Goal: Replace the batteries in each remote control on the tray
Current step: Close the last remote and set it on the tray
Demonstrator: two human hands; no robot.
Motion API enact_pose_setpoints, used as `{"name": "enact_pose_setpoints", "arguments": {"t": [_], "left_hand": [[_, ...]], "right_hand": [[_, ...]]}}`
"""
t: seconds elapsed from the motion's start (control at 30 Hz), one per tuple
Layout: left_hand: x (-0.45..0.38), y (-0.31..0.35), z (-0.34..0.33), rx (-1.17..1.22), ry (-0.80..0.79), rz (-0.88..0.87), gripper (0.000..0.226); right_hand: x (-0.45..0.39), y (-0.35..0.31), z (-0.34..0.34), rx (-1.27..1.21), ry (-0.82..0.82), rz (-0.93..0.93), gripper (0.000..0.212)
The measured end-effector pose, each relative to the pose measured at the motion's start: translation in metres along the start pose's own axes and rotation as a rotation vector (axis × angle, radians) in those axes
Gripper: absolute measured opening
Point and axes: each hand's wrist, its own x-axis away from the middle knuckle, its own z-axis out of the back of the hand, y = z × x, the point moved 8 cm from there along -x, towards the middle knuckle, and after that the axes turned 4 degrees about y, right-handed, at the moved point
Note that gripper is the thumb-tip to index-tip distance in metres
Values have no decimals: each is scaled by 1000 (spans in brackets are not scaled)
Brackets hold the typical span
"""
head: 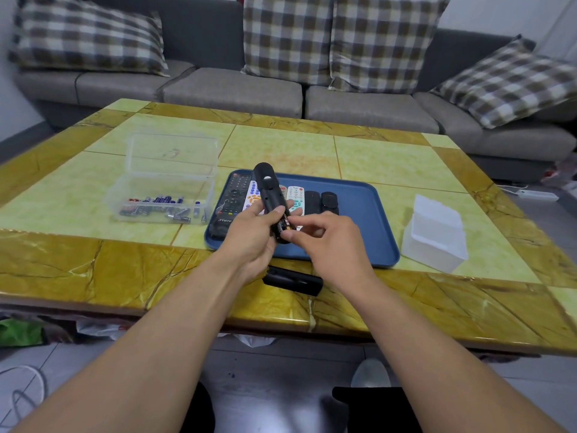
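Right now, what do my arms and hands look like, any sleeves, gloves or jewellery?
Both forearms are bare up to the frame edge, with no sleeves in view. The left hand and right hand wear no gloves. No watch, bracelet or ring shows on either. Fingernails are short and unpainted.

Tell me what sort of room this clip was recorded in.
Most likely a home living room: a grey sofa with checked cushions stands behind a low tiled coffee table, and a blue tray of remote controls sits on it.

Tray (pixel 359 195) mid-table (remotes (pixel 268 198) on it); battery box (pixel 162 195) left, tub (pixel 434 235) right
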Motion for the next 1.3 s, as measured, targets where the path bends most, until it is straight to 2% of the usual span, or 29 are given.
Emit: {"name": "enact_pose_setpoints", "arguments": {"t": [0.03,0.13,0.23,0.33,0.47,0.63,0.73,0.8,0.9,0.97,1.03,1.1,1.2,1.3], "left_hand": [[2,-1,-1,-3,-17,-1,29],[5,-1,-6,-24,-70,-15,31],[7,2,-10,-46,-108,-36,33],[7,2,-12,-61,-148,-47,34],[8,-2,-14,-64,-183,-19,33],[8,-1,-12,-274,-174,-67,42],[5,2,-2,-298,-59,-110,42],[1,4,7,-293,50,-141,35],[-6,9,21,-280,158,-175,25],[-9,12,28,-258,193,-178,30],[-11,12,32,-221,207,-168,43],[-11,13,35,-201,213,-159,46],[-14,16,40,-150,237,-160,35],[-17,20,42,-88,255,-158,19]], "right_hand": [[1,7,1,-87,14,-81,19],[8,24,1,-264,23,-281,33],[14,27,-6,-454,-28,-398,34],[15,30,-11,-520,-77,-476,31],[20,36,-21,-556,-233,-591,22],[14,44,-21,-525,-199,-586,13],[9,47,-15,-386,-174,-475,20],[3,48,-6,-56,-182,-333,30],[8,46,-11,462,-324,-191,49],[14,42,-15,670,-357,-128,60],[17,37,-18,817,-366,-52,61],[20,36,-20,876,-392,-24,55],[20,41,-14,858,-377,-57,52],[17,44,4,580,-325,-138,42]]}}
